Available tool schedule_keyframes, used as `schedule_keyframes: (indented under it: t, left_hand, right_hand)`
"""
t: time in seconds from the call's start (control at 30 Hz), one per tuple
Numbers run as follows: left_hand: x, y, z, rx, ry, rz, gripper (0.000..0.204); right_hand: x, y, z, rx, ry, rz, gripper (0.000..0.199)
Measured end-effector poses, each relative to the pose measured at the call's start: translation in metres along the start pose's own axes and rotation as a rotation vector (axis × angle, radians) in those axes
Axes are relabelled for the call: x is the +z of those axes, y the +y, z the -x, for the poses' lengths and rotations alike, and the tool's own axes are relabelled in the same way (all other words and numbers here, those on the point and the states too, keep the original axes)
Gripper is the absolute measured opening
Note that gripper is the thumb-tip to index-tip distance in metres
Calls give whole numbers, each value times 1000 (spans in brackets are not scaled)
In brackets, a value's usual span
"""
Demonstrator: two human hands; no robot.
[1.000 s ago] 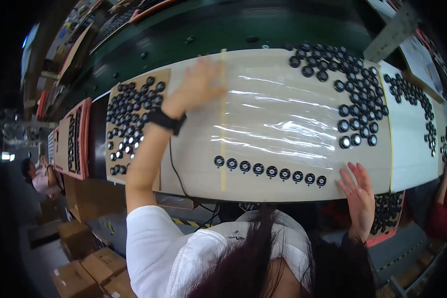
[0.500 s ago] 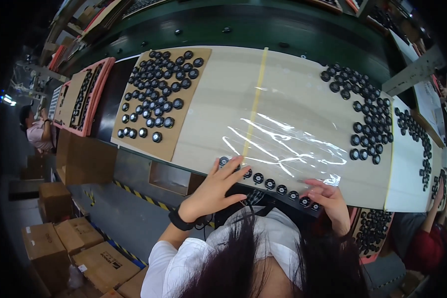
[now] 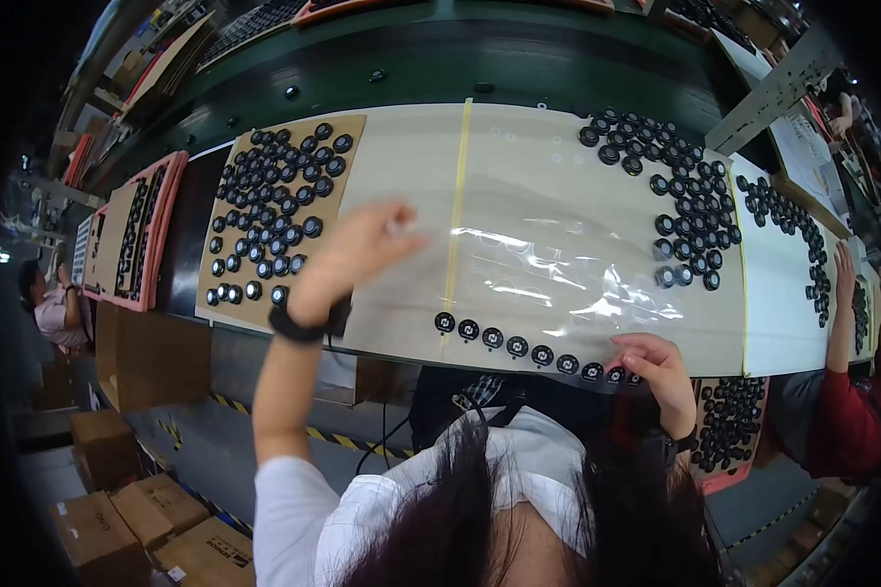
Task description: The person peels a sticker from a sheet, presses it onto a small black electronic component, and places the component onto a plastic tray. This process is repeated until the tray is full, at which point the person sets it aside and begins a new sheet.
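My left hand (image 3: 362,249) is raised over the left part of the bench, beside the brown board; motion smears its fingers, so I cannot make out whether it holds anything. My right hand (image 3: 664,374) rests by the right end of a row of small round black parts (image 3: 517,347) with pale centre marks, along the near edge. Its thumb and index finger are apart, the thumb close to the last parts. A sheet of clear plastic film (image 3: 558,274) lies wrinkled and shiny on the beige work surface (image 3: 401,147), just beyond the row.
Many more black parts (image 3: 274,201) cover a brown board (image 3: 347,147) at left; another cluster (image 3: 695,205) lies at right. A yellow tape line (image 3: 460,176) crosses the surface. Beyond runs a green conveyor belt (image 3: 421,59). Cardboard boxes (image 3: 157,509) stand on the floor; a co-worker's arms (image 3: 840,303) are at right.
My left hand has left the row's left end and swung up and to the left, uncovering the parts there. My right hand stays near the row's right end. The whole view has shifted somewhat.
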State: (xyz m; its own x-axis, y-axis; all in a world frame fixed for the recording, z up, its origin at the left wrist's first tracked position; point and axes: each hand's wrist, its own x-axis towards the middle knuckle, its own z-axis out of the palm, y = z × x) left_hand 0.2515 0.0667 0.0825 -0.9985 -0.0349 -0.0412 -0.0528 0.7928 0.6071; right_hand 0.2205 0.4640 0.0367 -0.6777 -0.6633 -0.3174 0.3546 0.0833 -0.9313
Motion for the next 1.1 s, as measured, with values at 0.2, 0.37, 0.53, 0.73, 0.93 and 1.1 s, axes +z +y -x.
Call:
schedule_keyframes:
  t: [0.2,0.37,0.53,0.73,0.93,1.1]
  left_hand:
    - [14,-10,-210,40,142,-161,47]
    - [25,-45,-288,-88,75,-270,45]
    - [20,-56,-296,-238,27,185,40]
    - [43,-7,-255,-225,-236,373,44]
    - [24,9,-202,-10,85,212,35]
    - [0,-17,-88,-7,-196,53,27]
  right_hand:
    - [6,7,-12,40,21,-84,27]
    - [12,18,-4,13,46,-61,26]
    - [1,14,-9,3,-15,-117,27]
    - [-11,12,-14,13,-72,-155,28]
    - [-5,8,-23,-33,-108,-104,26]
    - [-11,11,-14,-40,-112,-122,27]
